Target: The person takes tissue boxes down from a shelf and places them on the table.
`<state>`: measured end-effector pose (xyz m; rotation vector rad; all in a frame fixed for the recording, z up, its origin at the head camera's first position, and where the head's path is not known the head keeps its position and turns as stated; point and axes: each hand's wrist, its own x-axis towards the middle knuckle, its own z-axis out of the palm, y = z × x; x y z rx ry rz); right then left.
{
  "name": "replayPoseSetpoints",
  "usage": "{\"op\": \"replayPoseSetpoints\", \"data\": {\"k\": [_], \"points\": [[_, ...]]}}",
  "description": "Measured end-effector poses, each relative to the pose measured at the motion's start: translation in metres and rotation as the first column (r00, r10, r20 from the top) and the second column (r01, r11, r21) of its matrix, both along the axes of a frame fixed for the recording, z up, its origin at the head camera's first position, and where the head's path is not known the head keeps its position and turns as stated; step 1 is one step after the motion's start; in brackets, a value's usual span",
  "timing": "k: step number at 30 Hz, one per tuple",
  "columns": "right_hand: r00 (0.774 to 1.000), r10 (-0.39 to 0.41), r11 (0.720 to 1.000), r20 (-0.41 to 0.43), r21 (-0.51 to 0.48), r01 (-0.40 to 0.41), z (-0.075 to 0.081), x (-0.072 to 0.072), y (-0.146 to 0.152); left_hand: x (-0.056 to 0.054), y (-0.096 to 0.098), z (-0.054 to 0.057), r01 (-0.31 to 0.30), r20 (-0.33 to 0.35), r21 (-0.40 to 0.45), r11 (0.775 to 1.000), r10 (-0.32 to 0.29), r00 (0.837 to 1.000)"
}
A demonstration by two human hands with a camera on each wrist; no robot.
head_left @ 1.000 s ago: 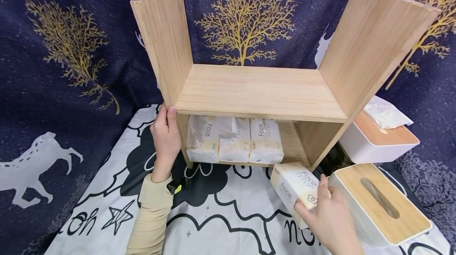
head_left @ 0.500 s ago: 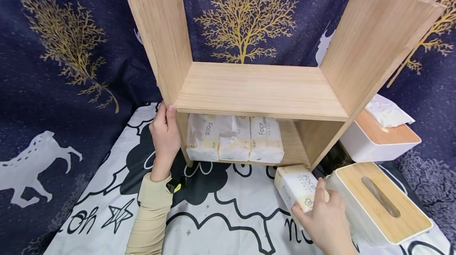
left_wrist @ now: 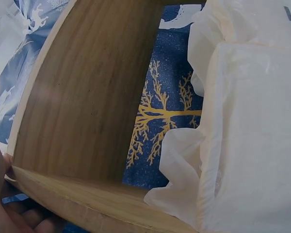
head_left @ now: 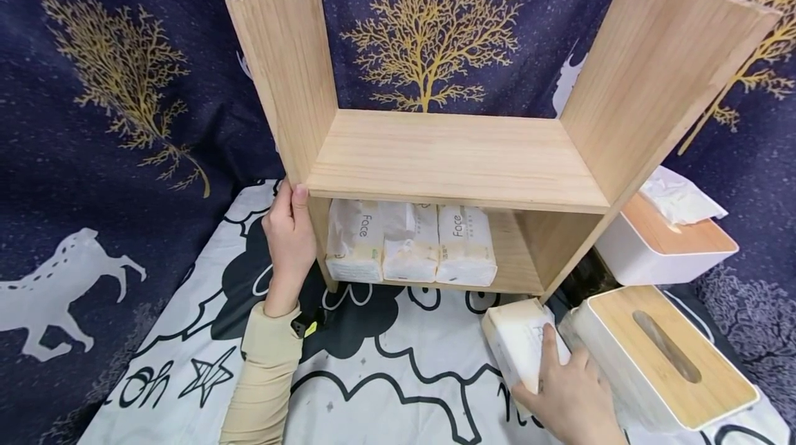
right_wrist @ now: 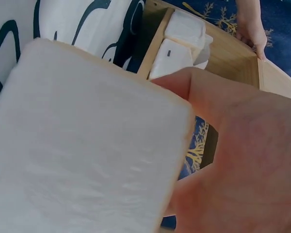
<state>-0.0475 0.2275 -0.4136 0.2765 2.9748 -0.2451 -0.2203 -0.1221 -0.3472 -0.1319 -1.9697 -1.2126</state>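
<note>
My left hand (head_left: 290, 241) grips the left side of the wooden shelf (head_left: 460, 162), thumb on the front edge. In the left wrist view part of that hand (left_wrist: 12, 213) shows beside the shelf's side board. My right hand (head_left: 571, 390) pinches a white tissue pack (head_left: 522, 341) with cream ends, held in front of the shelf's lower right corner. That pack (right_wrist: 82, 145) fills much of the right wrist view, with the thumb along its edge. Three similar tissue packs (head_left: 407, 244) stand side by side in the shelf's lower compartment, toward the left.
To the right stands a tissue box (head_left: 671, 355) with a slotted wooden lid. Behind it is another tissue box (head_left: 671, 251) with a tissue sticking out. A patterned cloth (head_left: 367, 396) covers the table, and a dark blue curtain (head_left: 186, 3) hangs behind.
My right hand has turned the tissue pack slightly and shifted it a little right and down, its fingers moving farther over the top. The left hand keeps its hold on the shelf.
</note>
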Motion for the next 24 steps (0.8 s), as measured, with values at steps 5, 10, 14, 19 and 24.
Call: {"op": "replayPoseSetpoints", "data": {"k": [5, 10, 14, 19, 24], "points": [[0.997, -0.007, 1.0, 0.072, -0.004, 0.007, -0.004, -0.002, 0.001, 0.0, 0.0, 0.0, 0.006, 0.0, 0.005, 1.0, -0.006, 1.0], [0.997, 0.015, 1.0, 0.081, 0.009, -0.015, -0.004, -0.004, 0.002, 0.0, 0.0, 0.0, 0.008, 0.006, 0.006, 1.0, -0.008, 1.0], [0.996, 0.085, 0.996, -0.006, 0.043, -0.084, 0.001, -0.005, 0.002, 0.001, 0.0, 0.001, 0.002, 0.01, 0.003, 1.0, -0.002, 1.0], [0.992, 0.128, 0.991, -0.002, 0.046, -0.127, 0.015, -0.017, -0.002, 0.0, 0.0, 0.0, 0.0, 0.004, 0.002, 1.0, 0.0, 1.0], [0.983, 0.184, 0.982, 0.003, 0.043, -0.184, 0.03, -0.029, -0.011, -0.001, 0.0, -0.001, -0.002, -0.015, -0.001, 1.0, 0.002, 1.0]]}}
